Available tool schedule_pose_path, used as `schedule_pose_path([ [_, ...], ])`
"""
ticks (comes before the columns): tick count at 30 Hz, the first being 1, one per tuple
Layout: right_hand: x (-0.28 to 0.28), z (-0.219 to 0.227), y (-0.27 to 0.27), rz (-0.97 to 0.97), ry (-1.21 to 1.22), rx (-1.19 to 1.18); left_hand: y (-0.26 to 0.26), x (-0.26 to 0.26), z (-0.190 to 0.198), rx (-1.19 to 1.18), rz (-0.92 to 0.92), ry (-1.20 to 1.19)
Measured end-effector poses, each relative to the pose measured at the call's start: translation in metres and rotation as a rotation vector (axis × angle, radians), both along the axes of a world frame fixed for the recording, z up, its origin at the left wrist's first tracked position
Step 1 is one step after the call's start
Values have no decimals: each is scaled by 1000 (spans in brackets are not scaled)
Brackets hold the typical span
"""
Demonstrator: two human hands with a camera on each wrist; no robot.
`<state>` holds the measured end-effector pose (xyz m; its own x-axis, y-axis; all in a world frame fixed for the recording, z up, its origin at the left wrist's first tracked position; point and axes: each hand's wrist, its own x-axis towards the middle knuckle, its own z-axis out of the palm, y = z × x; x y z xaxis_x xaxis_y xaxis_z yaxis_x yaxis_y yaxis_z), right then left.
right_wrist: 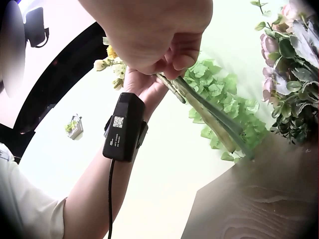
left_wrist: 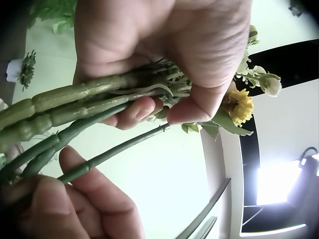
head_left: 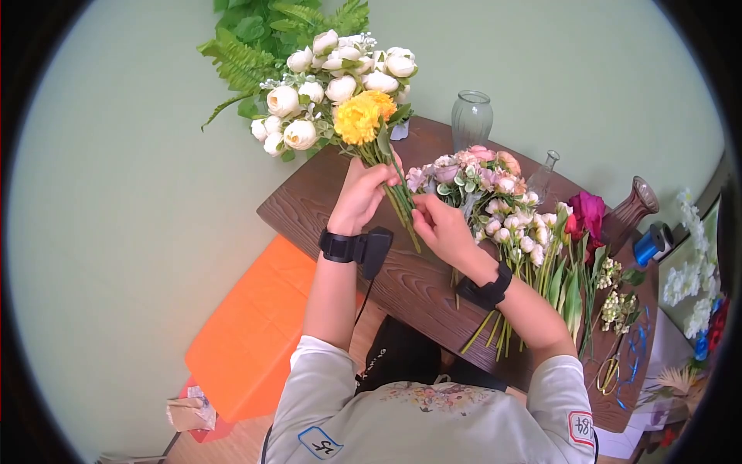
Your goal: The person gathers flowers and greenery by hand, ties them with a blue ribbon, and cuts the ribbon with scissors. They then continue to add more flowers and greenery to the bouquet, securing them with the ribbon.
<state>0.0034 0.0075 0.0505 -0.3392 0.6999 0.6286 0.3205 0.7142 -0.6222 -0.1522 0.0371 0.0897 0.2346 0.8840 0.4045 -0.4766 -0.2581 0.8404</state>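
Observation:
My left hand (head_left: 363,189) grips a bundle of green stems (left_wrist: 65,99), its fingers and thumb wrapped round them above the table's left part. From the top of that grip spread white artificial flowers (head_left: 340,89) and yellow flowers (head_left: 359,117) in front of them. Lower down, my right hand (head_left: 444,228) pinches one thin dark green stem (left_wrist: 117,149) between thumb and fingertips. In the left wrist view this stem stands a little apart from the thicker ones and runs up under the left thumb. The right wrist view shows the stem ends (right_wrist: 232,142) pointing down past the right hand.
On the dark wooden table (head_left: 309,189) lie pink flowers (head_left: 483,166), white buds (head_left: 514,228) and magenta flowers (head_left: 587,216). Glass vases (head_left: 472,120) stand along its back, near a blue ribbon spool (head_left: 648,246). Scissors (head_left: 608,375) lie at the right; an orange stool (head_left: 247,332) stands at the left.

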Motion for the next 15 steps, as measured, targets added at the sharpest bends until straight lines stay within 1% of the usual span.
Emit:
schedule_pose_path([
  [2,2,-3,-2,-2,-8,2,-1,0,0,-2,-23,-8],
  [4,3,-7,-3,-4,-17,3,-1,3,-1,-15,4,55],
  [6,2,-10,-3,3,-28,128,-1,6,-2,3,2,54],
  [8,2,-12,-2,-16,-42,142,-1,10,-2,22,-3,53],
  [10,3,-12,-3,-34,-57,156,-2,13,-1,-7,43,86],
  [12,3,-13,-3,-78,-156,239,-1,14,-3,-14,48,91],
  [14,4,-14,-5,-90,-163,271,1,13,-3,-20,53,94],
  [15,4,-14,-6,-101,-170,303,1,12,-3,-25,21,81],
])
